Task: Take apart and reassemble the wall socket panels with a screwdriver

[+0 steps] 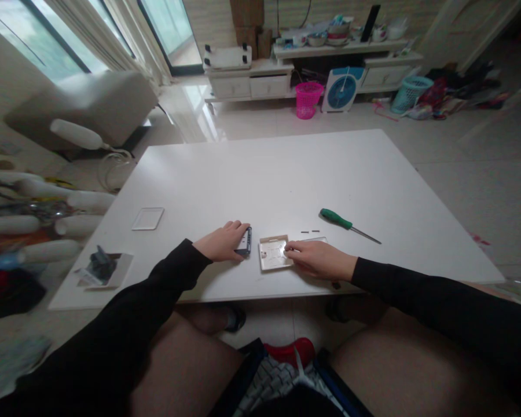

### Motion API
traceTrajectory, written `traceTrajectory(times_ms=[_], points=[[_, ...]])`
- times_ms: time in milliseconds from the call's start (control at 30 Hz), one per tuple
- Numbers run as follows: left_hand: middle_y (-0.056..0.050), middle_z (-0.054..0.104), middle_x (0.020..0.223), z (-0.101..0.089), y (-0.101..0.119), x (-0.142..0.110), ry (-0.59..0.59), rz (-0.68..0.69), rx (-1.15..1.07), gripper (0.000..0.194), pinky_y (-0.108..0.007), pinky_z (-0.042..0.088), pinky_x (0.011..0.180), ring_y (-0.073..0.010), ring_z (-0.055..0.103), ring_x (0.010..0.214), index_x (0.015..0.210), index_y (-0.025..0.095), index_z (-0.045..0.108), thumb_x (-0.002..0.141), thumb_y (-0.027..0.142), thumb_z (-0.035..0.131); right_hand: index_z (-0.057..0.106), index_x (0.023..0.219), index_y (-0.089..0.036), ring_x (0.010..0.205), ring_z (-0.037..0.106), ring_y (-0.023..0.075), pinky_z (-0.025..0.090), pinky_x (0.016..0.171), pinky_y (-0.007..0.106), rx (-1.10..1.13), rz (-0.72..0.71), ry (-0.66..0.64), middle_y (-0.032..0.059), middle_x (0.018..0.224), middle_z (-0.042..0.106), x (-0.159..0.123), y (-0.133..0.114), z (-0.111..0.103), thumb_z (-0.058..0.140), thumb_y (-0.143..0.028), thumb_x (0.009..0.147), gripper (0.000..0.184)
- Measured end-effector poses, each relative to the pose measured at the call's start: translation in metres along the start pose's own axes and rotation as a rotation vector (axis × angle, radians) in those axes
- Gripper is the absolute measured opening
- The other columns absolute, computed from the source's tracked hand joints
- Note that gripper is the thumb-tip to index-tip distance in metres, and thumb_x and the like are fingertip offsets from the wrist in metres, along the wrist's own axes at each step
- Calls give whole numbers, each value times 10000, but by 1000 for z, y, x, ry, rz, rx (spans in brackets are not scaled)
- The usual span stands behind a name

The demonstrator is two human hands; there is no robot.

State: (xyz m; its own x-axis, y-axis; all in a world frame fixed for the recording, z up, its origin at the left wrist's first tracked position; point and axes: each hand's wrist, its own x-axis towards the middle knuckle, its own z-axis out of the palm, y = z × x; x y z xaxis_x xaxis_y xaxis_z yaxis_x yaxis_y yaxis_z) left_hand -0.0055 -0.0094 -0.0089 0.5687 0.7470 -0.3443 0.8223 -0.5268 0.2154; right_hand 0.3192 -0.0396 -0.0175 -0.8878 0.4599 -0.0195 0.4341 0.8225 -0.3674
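My left hand (224, 240) is closed around a small white and dark-grey square device (246, 241), which stays on the tabletop with its dark edge facing right. Just to the right lies a shallow white square box (274, 262), its hollow side facing up. At its right edge, the fingertips of my right hand (315, 258) are pinched together; whether they grip the rim or something small is hidden. Part of a thin pale square piece (319, 239) shows behind that hand. Beyond it lie two small screws (304, 232) and a screwdriver (336, 218) with a green handle.
On the white table (260, 174), a square clear-edged frame (148, 219) lies at left. Nearer sits an open small box (117, 275) with dark plastic stuff. A small dark bit (336, 285) is by the front edge. A pink basket (308, 99) and a blue fan (342, 90) stand beyond.
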Motion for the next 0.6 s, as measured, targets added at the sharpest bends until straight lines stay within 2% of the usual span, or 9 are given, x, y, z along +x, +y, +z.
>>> traceTrajectory(times_ms=[200, 600], points=[[-174, 557, 1340, 3, -3, 0, 21, 3, -23, 855, -451, 471, 1031, -361, 537, 1246, 1467, 178, 375, 746, 367, 791, 627, 1158, -170, 956, 661, 211, 521, 776, 335, -31, -5, -22, 134, 1240, 651, 1, -1, -1, 592, -216, 972, 196], [-159, 559, 1334, 5, -4, 1, 25, 12, -6, 842, -437, 481, 1009, -347, 540, 1221, 1472, 193, 381, 753, 374, 781, 636, 1166, -164, 958, 652, 217, 520, 783, 348, -85, -6, -31, 139, 1229, 661, 2, -2, -3, 583, -204, 980, 197]])
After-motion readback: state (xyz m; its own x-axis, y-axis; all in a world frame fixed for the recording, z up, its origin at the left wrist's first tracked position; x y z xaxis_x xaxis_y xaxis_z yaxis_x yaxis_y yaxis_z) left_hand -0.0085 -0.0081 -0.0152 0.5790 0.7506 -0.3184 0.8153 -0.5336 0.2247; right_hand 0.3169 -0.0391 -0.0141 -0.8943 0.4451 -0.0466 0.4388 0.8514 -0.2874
